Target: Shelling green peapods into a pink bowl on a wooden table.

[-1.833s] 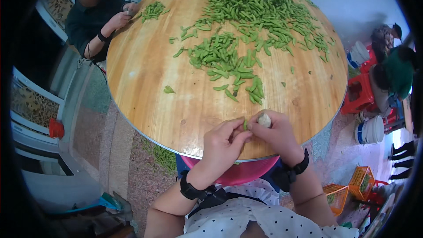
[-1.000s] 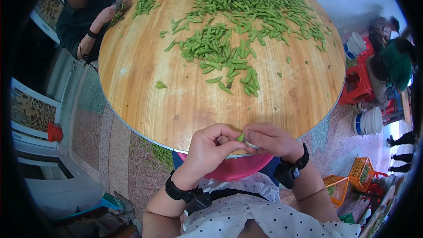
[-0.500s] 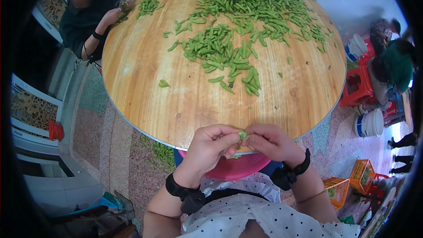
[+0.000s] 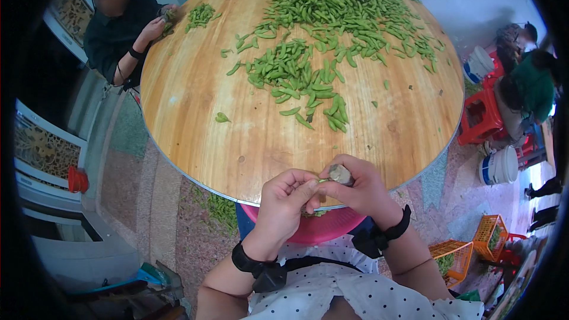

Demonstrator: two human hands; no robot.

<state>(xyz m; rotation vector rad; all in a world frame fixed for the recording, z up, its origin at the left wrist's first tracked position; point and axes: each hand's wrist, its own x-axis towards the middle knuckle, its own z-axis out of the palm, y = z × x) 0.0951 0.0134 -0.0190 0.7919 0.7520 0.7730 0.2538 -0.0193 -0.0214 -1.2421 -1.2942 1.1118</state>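
A green soybean pod (image 4: 323,181) is pinched between my two hands over the table's near edge. My left hand (image 4: 280,198) is closed, with thumb and forefinger on the pod. Closed too, my right hand (image 4: 366,186) meets it from the other side. A rounded grey-tan piece (image 4: 341,174) shows at the right hand's fingers; I cannot tell what it is. Below both hands, a pink basin (image 4: 308,232) sits at my lap, partly under the tabletop, with some green bits in it. Loose pods (image 4: 336,112) lie farther up the table.
The round wooden table (image 4: 201,142) carries a large heap of pods (image 4: 338,0). Across at the left, a person (image 4: 115,29) handles pods beside a small pile (image 4: 201,16). Red stools (image 4: 479,115), white buckets (image 4: 499,166) and orange crates (image 4: 453,261) stand at the right.
My right hand has turned and lifted slightly, bringing the grey-tan piece into sight. The pod between my fingers now shows less. The view has shifted a little.
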